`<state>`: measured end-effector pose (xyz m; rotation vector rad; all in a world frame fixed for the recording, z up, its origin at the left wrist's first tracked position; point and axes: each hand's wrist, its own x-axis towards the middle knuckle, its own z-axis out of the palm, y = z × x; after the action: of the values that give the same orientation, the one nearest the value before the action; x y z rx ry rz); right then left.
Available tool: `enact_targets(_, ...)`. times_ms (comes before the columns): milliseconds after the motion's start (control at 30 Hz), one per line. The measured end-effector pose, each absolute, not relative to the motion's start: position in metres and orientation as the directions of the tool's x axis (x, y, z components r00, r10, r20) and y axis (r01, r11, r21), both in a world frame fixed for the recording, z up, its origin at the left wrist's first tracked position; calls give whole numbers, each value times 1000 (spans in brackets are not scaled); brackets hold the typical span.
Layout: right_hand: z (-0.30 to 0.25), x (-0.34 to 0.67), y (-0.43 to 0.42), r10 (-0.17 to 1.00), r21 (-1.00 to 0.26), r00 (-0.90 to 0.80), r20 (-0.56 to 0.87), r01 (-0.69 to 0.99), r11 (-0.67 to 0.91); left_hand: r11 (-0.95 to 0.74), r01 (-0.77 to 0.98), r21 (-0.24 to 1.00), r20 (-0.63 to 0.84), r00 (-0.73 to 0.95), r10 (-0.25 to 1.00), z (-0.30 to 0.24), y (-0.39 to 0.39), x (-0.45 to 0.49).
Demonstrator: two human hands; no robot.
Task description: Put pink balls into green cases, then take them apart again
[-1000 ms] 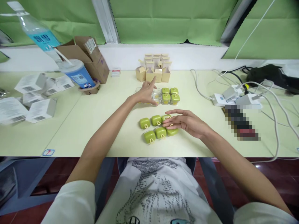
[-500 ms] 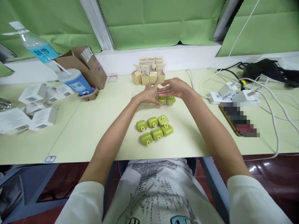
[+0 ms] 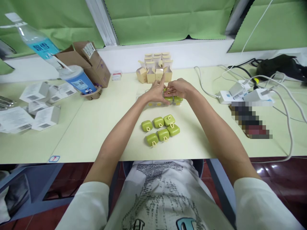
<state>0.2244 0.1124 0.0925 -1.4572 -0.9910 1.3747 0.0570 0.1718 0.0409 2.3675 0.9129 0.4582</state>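
Observation:
My left hand (image 3: 157, 92) is open over a row of small clear containers (image 3: 150, 103), its index finger stretched forward and its thumb apart. The hand hides much of that row. My right hand (image 3: 179, 88) is bent beside it, fingers pressed together at a small green lid (image 3: 165, 90) that is mostly covered by the fingers. Just under the right hand sit two containers with green lids, one of them a green-lidded container (image 3: 177, 100). Nearer to me, several green lids with pale loops, including a green lid (image 3: 152, 139), lie in two uneven rows.
Small open yellow cartons (image 3: 154, 75) stand against the wall. At left are white boxes (image 3: 46, 117), a cardboard box (image 3: 96, 65), a blue cup (image 3: 80, 81) and a bottle (image 3: 40, 46). A power strip (image 3: 225, 96), white cables and a blurred-out phone-like object (image 3: 250, 121) lie at right.
My right hand's fingers have bent in from a straighter pose, and a bit of green now shows at their tips. My left hand stays over the clear containers. The view has shifted slightly.

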Motion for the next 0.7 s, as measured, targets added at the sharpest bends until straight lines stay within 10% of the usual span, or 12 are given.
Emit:
enact_targets(433, 127, 235, 75, 990, -1000, 144, 6, -6, 7, -586, 543, 602, 88, 684, 724, 39, 172, 58)
enact_targets(700, 95, 266, -18, 989, -992, 100, -112, 47, -118, -621, 496, 607, 96, 730, 677, 42, 172, 59)
